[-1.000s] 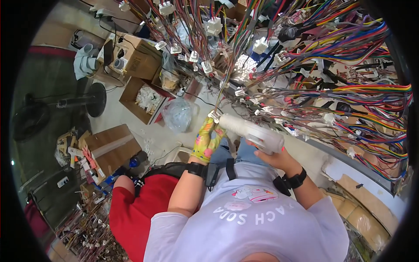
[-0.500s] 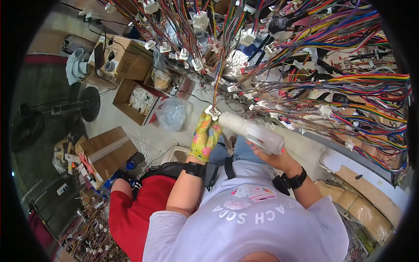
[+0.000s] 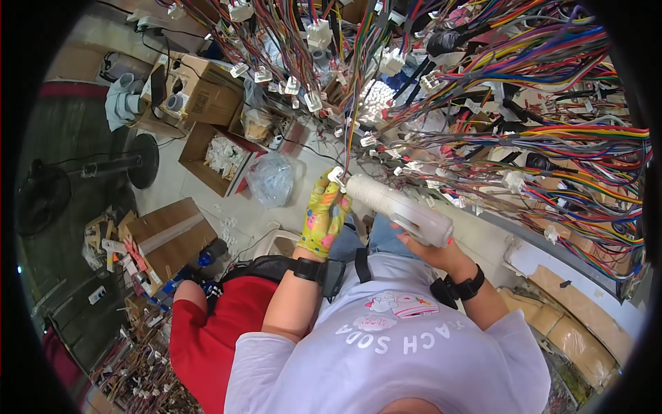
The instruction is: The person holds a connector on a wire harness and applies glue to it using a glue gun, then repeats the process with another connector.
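In a yellow flowered glove, my left hand (image 3: pixel 323 215) pinches a white wire connector (image 3: pixel 336 175) at its fingertips. A thin bundle of coloured wires (image 3: pixel 349 141) rises from the connector toward the hanging harnesses. My right hand (image 3: pixel 436 252), ungloved, is wrapped round the rear of a white handheld tool (image 3: pixel 393 205). This tool has a thick ribbed barrel, a smooth pale body and a small red light at its back end. Its front end is close beside the connector and the gloved fingers; whether it touches them I cannot tell.
Wire harnesses (image 3: pixel 524 141) with white connectors hang along the far and right sides. To the left are an open carton (image 3: pixel 200 165) of white parts, a clear plastic bag (image 3: pixel 270 181), a taped carton (image 3: pixel 170 241) and a black fan (image 3: pixel 48 200). A person in red (image 3: pixel 227 331) sits close by.
The connector in my left hand has tilted slightly. The white tool has shifted a little right and down in my right hand. Both hands keep their grips.
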`<state>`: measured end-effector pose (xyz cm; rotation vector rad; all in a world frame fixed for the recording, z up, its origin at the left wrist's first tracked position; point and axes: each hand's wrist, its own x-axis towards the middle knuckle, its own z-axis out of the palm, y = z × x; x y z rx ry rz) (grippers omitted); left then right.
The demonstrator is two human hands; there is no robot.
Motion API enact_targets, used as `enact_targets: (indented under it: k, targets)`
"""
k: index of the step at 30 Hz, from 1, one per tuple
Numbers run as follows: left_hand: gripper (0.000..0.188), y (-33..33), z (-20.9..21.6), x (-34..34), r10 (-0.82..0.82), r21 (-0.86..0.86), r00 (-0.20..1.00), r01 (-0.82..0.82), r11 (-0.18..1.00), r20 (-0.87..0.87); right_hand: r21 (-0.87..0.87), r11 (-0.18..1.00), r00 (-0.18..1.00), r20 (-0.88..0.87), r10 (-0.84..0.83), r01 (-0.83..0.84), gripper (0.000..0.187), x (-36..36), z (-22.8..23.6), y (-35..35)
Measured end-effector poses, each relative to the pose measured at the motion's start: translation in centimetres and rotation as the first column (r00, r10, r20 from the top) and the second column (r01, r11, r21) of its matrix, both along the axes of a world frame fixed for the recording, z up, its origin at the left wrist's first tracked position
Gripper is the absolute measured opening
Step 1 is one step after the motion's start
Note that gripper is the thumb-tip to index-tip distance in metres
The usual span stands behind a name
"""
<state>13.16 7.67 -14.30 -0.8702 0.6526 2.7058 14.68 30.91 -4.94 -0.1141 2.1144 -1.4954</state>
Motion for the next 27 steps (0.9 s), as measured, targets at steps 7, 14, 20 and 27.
enact_targets:
  k: [7, 14, 20, 27]
  targets:
    - [0.034, -0.1, 1.3, -0.7, -0.018, -0.092, 0.999, 0.014, 0.996, -0.039, -0.097, 0.994, 0.999, 0.008, -0.053, 0.053, 0.033, 0.4, -0.2, 0.3]
    - [0.035, 0.3, 2.0, -1.0, 0.009, -0.055, 1.0, -0.008, 0.998, 0.008, -0.001, 0.997, 0.989, -0.125, 0.079, -0.08, 0.036, 0.1, 0.2, 0.8]
    - [0.035, 0.5, 1.6, -0.9, 0.026, -0.014, 0.999, -0.027, 1.0, -0.042, -0.09, 0.994, 0.999, 0.007, -0.054, 0.055, 0.028, 0.3, 0.8, 0.5]
    - [0.035, 0.4, 1.1, -0.9, 0.032, 0.018, 0.999, -0.032, 0.999, -0.024, -0.102, 0.994, 0.999, 0.008, -0.046, 0.046, 0.025, 0.3, 0.7, 0.6]
